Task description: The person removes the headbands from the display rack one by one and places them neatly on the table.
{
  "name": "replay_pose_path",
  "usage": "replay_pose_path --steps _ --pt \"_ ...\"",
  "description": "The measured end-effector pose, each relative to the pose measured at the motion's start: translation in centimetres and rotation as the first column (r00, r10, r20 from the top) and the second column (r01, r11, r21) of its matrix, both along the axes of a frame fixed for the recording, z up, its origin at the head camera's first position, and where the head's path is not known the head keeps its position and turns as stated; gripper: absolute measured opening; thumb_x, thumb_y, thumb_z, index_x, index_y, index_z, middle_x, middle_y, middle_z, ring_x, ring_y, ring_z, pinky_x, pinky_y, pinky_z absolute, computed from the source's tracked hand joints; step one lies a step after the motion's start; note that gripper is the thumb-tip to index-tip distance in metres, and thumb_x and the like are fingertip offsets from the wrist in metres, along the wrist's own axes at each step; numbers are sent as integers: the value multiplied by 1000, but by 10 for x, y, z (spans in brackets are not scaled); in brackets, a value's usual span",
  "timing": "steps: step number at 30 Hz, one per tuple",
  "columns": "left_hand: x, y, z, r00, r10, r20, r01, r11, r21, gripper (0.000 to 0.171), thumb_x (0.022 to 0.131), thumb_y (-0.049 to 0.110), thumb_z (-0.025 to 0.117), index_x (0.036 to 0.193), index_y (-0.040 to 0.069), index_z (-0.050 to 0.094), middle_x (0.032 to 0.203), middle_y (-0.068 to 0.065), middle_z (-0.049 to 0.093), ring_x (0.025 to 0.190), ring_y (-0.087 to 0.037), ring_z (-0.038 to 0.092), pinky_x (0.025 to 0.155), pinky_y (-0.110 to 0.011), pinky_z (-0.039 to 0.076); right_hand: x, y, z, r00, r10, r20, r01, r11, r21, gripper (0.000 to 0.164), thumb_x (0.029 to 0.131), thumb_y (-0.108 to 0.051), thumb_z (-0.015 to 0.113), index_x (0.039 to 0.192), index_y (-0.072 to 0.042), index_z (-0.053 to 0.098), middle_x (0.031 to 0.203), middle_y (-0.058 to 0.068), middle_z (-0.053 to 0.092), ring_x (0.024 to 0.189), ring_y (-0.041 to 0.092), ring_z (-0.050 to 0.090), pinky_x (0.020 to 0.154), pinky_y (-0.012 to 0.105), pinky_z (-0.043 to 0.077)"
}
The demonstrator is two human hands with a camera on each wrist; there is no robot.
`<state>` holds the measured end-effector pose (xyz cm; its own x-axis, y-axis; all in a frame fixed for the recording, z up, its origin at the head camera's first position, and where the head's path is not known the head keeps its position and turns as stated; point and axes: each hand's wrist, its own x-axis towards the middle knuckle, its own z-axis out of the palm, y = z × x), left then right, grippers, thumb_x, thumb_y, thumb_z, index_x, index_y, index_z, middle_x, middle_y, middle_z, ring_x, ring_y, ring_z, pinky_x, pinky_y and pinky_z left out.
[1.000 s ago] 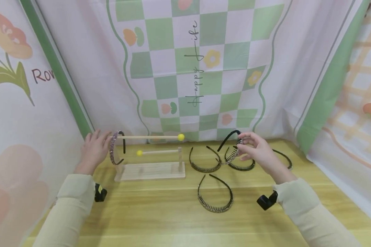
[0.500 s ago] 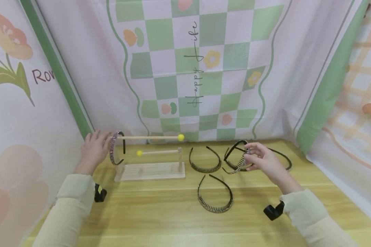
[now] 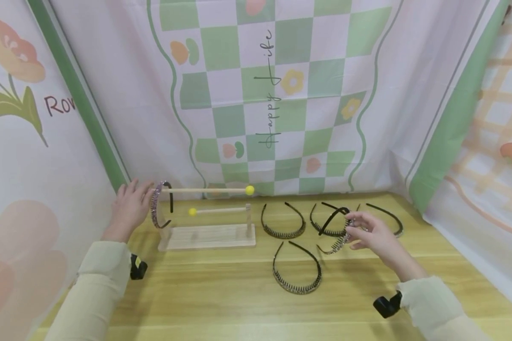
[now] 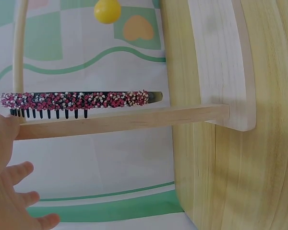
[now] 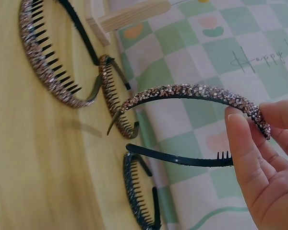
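My right hand (image 3: 377,241) pinches a glittery toothed headband (image 5: 192,91) between thumb and fingers, at the top of its curve. The band is tilted, its two ends pointing left, and overlaps a dark headband (image 3: 320,226) lying behind it in the head view. My left hand (image 3: 130,208) rests at the top of the left post (image 4: 120,124) of a wooden stand (image 3: 209,238), its fingers loosely extended. Close to that hand, a pink-and-silver beaded headband (image 4: 81,100) hangs on the stand's upper rod (image 3: 209,190), which ends in a yellow ball.
More toothed headbands lie on the wooden table: one front centre (image 3: 298,289), one right of the stand (image 3: 283,234), one behind my right hand (image 3: 386,211). A lower rod (image 3: 222,209) with a yellow ball juts left from the stand's right post. Printed curtains (image 3: 281,166) enclose the table.
My right hand has carried the pinched headband to the right and nearer to me, lowering it past the headbands on the table. The left hand and the stand stay put.
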<state>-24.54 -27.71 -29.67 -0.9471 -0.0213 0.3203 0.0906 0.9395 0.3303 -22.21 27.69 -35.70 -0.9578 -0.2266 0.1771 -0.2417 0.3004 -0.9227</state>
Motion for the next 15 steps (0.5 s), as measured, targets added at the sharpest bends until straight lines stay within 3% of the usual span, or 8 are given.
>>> replay_pose_path --steps 9,15 --pt "0 0 0 1000 -3 -1 3 1000 3 51 101 38 23 139 6 34 145 -32 13 126 -57 7 93 -74 9 7 11 -10 1000 0 8 0 1000 12 41 90 -5 57 125 8 40 96 21 51 77 23 62 65 40 56" --pt "-2 -1 -1 1000 7 7 -7 1000 -2 51 101 39 22 139 7 35 145 -31 12 127 -56 7 93 -74 10 12 21 -13 999 -10 32 7 993 119 46 88 -2 56 130 8 39 90 17 51 73 26 62 64 41 56"
